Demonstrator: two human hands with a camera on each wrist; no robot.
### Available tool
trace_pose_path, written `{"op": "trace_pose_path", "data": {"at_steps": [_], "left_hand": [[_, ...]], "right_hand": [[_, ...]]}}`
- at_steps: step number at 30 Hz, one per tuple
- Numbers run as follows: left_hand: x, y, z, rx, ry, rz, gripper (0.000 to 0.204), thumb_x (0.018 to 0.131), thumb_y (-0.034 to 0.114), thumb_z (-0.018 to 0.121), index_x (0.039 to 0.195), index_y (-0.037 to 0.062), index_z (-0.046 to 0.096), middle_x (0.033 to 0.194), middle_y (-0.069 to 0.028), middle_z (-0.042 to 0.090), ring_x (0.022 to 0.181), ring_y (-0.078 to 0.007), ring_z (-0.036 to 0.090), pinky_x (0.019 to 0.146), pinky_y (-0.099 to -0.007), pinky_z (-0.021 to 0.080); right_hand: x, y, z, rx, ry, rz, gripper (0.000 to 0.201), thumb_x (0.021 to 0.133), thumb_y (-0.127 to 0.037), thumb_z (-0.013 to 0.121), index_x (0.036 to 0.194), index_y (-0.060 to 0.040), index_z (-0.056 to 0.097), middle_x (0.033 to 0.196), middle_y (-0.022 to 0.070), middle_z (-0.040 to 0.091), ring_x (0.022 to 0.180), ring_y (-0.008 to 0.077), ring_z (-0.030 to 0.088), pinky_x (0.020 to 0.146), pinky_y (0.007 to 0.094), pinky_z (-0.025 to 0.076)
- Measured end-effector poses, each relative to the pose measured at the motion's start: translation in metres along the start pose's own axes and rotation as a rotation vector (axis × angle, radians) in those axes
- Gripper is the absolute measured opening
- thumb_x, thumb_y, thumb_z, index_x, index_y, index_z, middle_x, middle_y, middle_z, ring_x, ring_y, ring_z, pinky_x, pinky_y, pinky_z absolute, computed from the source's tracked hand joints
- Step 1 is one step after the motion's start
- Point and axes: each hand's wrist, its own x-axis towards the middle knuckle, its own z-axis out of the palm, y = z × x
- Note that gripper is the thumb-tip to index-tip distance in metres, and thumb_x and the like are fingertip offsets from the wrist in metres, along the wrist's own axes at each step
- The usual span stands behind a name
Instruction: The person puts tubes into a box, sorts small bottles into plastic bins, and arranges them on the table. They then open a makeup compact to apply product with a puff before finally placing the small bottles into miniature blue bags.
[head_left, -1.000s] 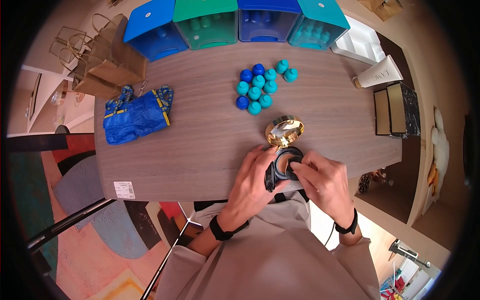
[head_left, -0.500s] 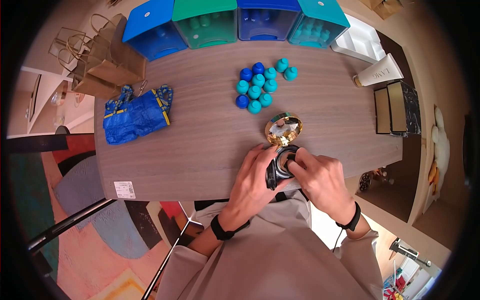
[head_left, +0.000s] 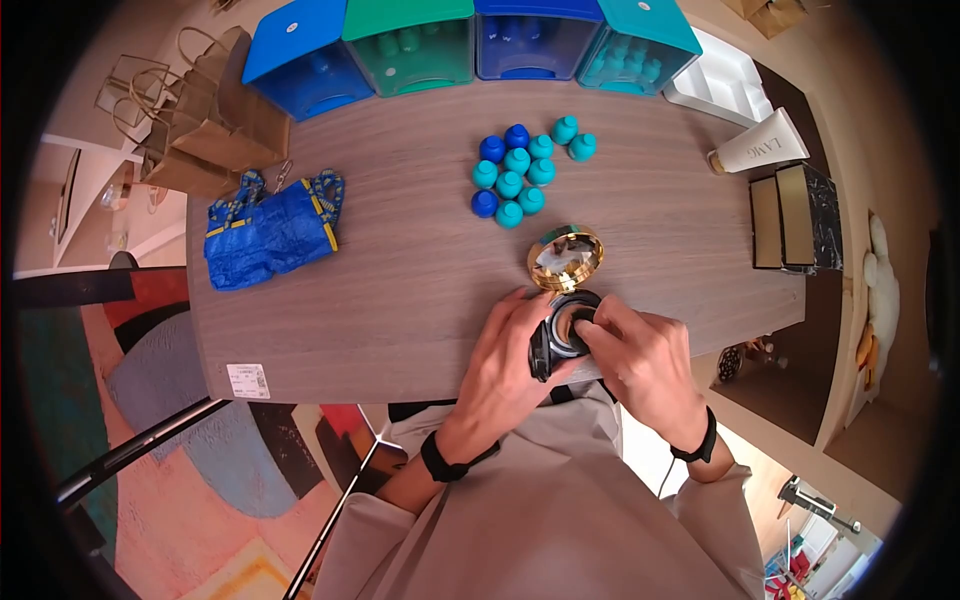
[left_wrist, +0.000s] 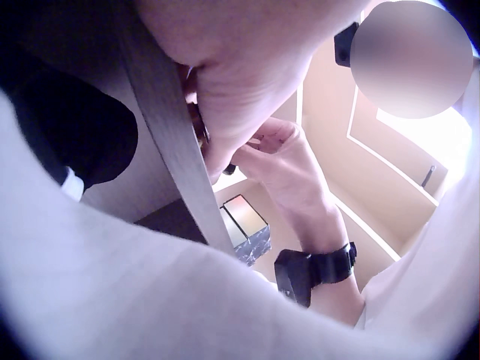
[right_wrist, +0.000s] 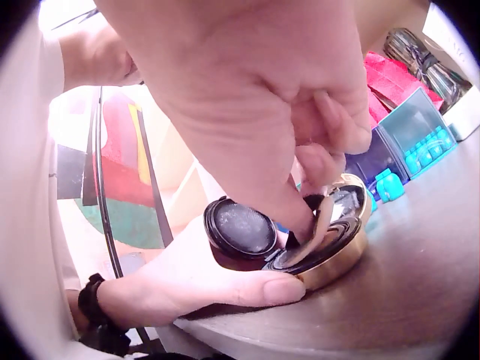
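Observation:
A gold cushion compact (right_wrist: 337,262) lies at the near side of the table with its round mirrored lid (head_left: 566,258) raised. My left hand (head_left: 508,345) holds its base from the left, the thumb along the gold rim in the right wrist view. A black inner lid (right_wrist: 240,229) is flipped up beside that hand. With bent fingers, my right hand (head_left: 640,355) pinches a small puff (right_wrist: 322,225), dark on top and tan at its edge, down inside the compact. Both hands partly hide the compact's inside; the left wrist view shows mostly palm and wrist.
Several teal and blue bottles (head_left: 510,186) stand beyond the compact. Coloured bins (head_left: 410,50) line the far edge. A blue bag (head_left: 270,235) and paper bags (head_left: 215,125) are at left; a white tube (head_left: 758,145) and marbled box (head_left: 808,218) are at right.
My right hand has shifted slightly left and up with the puff, deeper over the compact's inside. The left hand and raised lid have hardly moved.

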Motion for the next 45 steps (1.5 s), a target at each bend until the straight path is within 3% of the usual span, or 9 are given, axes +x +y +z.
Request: {"op": "trace_pose_path", "data": {"at_steps": [3, 5, 12, 16, 26, 30, 32, 37, 45], "left_hand": [[-0.002, -0.003, 0.000, -0.009, 0.000, -0.017, 0.090, 0.072, 0.005, 0.098, 0.147, -0.0048, 0.049, 0.135, -0.0216, 0.064, 0.124, -0.0456, 0.065, 0.103, -0.0514, 0.060], [-0.002, -0.003, 0.001, 0.020, 0.011, -0.038, 0.089, 0.069, 0.011, 0.104, 0.139, 0.0021, 0.050, 0.138, -0.0186, 0.069, 0.124, -0.0476, 0.068, 0.100, -0.0553, 0.061], [-0.001, -0.003, -0.001, 0.021, 0.005, 0.032, 0.089, 0.070, 0.005, 0.099, 0.144, -0.0038, 0.049, 0.134, -0.0223, 0.064, 0.123, -0.0479, 0.065, 0.103, -0.0530, 0.059], [-0.002, -0.002, -0.001, 0.030, -0.001, 0.024, 0.091, 0.069, 0.004, 0.099, 0.144, -0.0022, 0.047, 0.136, -0.0231, 0.063, 0.124, -0.0500, 0.064, 0.104, -0.0561, 0.058], [-0.001, -0.003, 0.001, 0.038, 0.020, 0.049, 0.089, 0.069, 0.004, 0.100, 0.142, -0.0032, 0.049, 0.134, -0.0226, 0.064, 0.121, -0.0505, 0.065, 0.105, -0.0570, 0.058], [-0.002, -0.001, -0.001, 0.029, 0.004, 0.041, 0.090, 0.068, 0.004, 0.100, 0.143, -0.0033, 0.049, 0.133, -0.0226, 0.064, 0.121, -0.0500, 0.065, 0.106, -0.0569, 0.058], [-0.004, -0.003, 0.001, 0.007, -0.006, -0.005, 0.091, 0.065, 0.006, 0.103, 0.138, 0.0035, 0.049, 0.139, -0.0226, 0.068, 0.125, -0.0514, 0.065, 0.103, -0.0595, 0.058], [-0.002, -0.001, -0.002, 0.008, -0.021, 0.023, 0.093, 0.066, 0.005, 0.102, 0.141, -0.0001, 0.048, 0.136, -0.0225, 0.065, 0.125, -0.0501, 0.064, 0.105, -0.0574, 0.058], [0.001, 0.001, -0.002, 0.046, -0.015, 0.046, 0.090, 0.070, 0.005, 0.099, 0.143, -0.0046, 0.047, 0.134, -0.0234, 0.063, 0.125, -0.0496, 0.064, 0.108, -0.0552, 0.057]], "right_hand": [[-0.003, -0.002, 0.014, 0.107, 0.159, 0.019, 0.029, 0.075, 0.002, 0.075, 0.103, -0.0044, 0.075, 0.092, 0.0072, 0.061, 0.065, 0.0253, 0.066, 0.054, 0.0395, 0.050], [-0.010, 0.002, 0.021, 0.142, 0.140, 0.054, 0.030, 0.077, 0.004, 0.077, 0.106, -0.0041, 0.077, 0.093, 0.0068, 0.062, 0.065, 0.0246, 0.066, 0.054, 0.0387, 0.050], [-0.016, -0.007, 0.009, 0.233, 0.297, 0.236, 0.023, 0.086, 0.005, 0.081, 0.107, -0.0023, 0.079, 0.092, 0.0075, 0.066, 0.068, 0.0241, 0.069, 0.056, 0.0368, 0.053], [-0.015, -0.012, 0.032, 0.268, 0.247, 0.220, 0.022, 0.084, 0.006, 0.081, 0.105, -0.0019, 0.079, 0.092, 0.0084, 0.066, 0.068, 0.0246, 0.069, 0.057, 0.0377, 0.054], [-0.013, -0.010, 0.030, 0.346, 0.246, 0.267, 0.020, 0.084, 0.009, 0.079, 0.101, -0.0016, 0.079, 0.091, 0.0079, 0.066, 0.068, 0.0250, 0.070, 0.057, 0.0373, 0.053], [-0.011, -0.010, 0.023, 0.417, 0.156, 0.243, 0.017, 0.086, 0.008, 0.079, 0.100, -0.0007, 0.077, 0.091, 0.0095, 0.065, 0.067, 0.0289, 0.068, 0.058, 0.0402, 0.052], [-0.011, -0.007, 0.020, 0.451, 0.127, 0.240, 0.016, 0.086, 0.008, 0.079, 0.099, -0.0004, 0.077, 0.092, 0.0101, 0.065, 0.067, 0.0302, 0.067, 0.058, 0.0412, 0.051], [-0.009, -0.003, 0.016, 0.491, 0.072, 0.241, 0.017, 0.086, 0.008, 0.080, 0.100, -0.0005, 0.077, 0.092, 0.0100, 0.065, 0.067, 0.0304, 0.067, 0.058, 0.0414, 0.051], [-0.011, -0.007, 0.029, 0.377, 0.217, 0.264, 0.021, 0.084, 0.008, 0.080, 0.103, -0.0020, 0.079, 0.093, 0.0083, 0.067, 0.068, 0.0264, 0.068, 0.058, 0.0382, 0.051]]}}
